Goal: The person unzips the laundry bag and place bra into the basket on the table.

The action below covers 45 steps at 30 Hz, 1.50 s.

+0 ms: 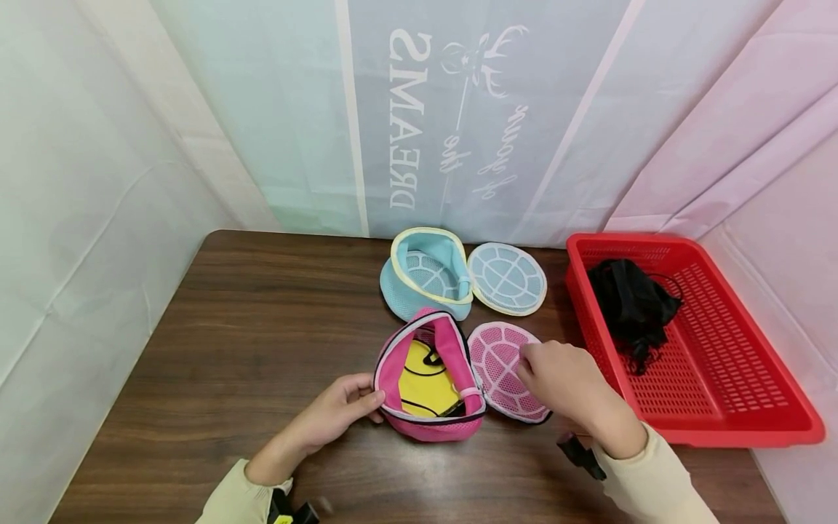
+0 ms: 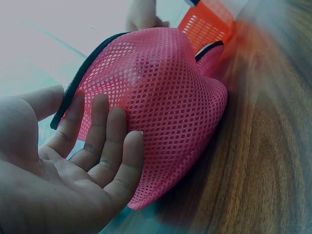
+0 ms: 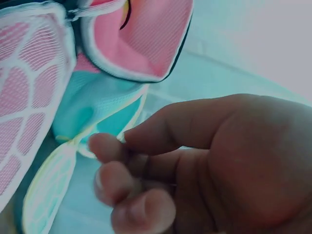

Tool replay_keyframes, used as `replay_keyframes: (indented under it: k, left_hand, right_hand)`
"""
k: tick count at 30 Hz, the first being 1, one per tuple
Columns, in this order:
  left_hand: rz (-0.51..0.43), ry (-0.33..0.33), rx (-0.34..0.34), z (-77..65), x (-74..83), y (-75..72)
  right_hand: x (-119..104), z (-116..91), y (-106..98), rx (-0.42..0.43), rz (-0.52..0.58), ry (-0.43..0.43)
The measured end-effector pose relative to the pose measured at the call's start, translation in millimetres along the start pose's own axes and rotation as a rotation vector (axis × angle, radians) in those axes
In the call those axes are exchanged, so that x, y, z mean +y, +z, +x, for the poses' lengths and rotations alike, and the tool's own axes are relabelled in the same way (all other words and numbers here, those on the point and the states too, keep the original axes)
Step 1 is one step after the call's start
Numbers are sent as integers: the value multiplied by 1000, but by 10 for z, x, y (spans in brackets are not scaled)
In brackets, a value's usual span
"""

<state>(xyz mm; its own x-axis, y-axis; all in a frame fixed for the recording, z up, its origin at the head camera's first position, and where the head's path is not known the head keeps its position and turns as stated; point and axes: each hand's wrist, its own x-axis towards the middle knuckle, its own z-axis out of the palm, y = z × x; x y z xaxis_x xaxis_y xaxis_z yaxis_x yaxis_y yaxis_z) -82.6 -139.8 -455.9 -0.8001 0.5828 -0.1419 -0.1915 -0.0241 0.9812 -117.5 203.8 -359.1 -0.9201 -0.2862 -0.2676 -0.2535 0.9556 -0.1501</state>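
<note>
A pink mesh laundry bag (image 1: 428, 431) stands unzipped on the table, its round lid (image 1: 504, 371) folded out to the right. Inside it lies a yellow item with black cords (image 1: 425, 378), whose kind I cannot tell. My left hand (image 1: 330, 411) pinches the bag's left rim between thumb and index finger; the left wrist view shows the other fingers (image 2: 131, 161) along the mesh side. Over the pink lid hovers my right hand (image 1: 566, 382). Its fingers are loosely bent with nothing in them, as the right wrist view (image 3: 146, 195) shows.
Behind the pink bag stands a similar light-blue mesh bag (image 1: 396, 291) with yellow trim, its lid (image 1: 507, 279) laid out to the right. A red plastic basket (image 1: 740, 349) at the right holds a black cloth item with cords (image 1: 631, 298). Curtains hang behind the table (image 1: 262, 327).
</note>
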Motion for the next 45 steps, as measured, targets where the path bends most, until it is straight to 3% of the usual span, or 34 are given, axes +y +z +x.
replay_keyframes:
  k: [14, 22, 25, 32, 38, 45]
  left_hand:
    - [-4, 4, -1, 0, 0, 5]
    - [-8, 0, -5, 11, -9, 14]
    - [-6, -6, -6, 14, -10, 18]
    - [-12, -16, 3, 5, -4, 34]
    - [-12, -16, 4, -1, -1, 35]
    - [-27, -17, -2, 4, -5, 41]
  right_hand:
    - [-415, 272, -206, 81, 76, -228]
    - [-684, 392, -129, 64, 49, -293]
    - [-800, 447, -58, 23, 51, -292]
    - [-965, 615, 50, -83, 49, -202]
    - [-1057, 723, 152, -102, 63, -249]
    - [-1067, 863, 243, -154, 119, -245]
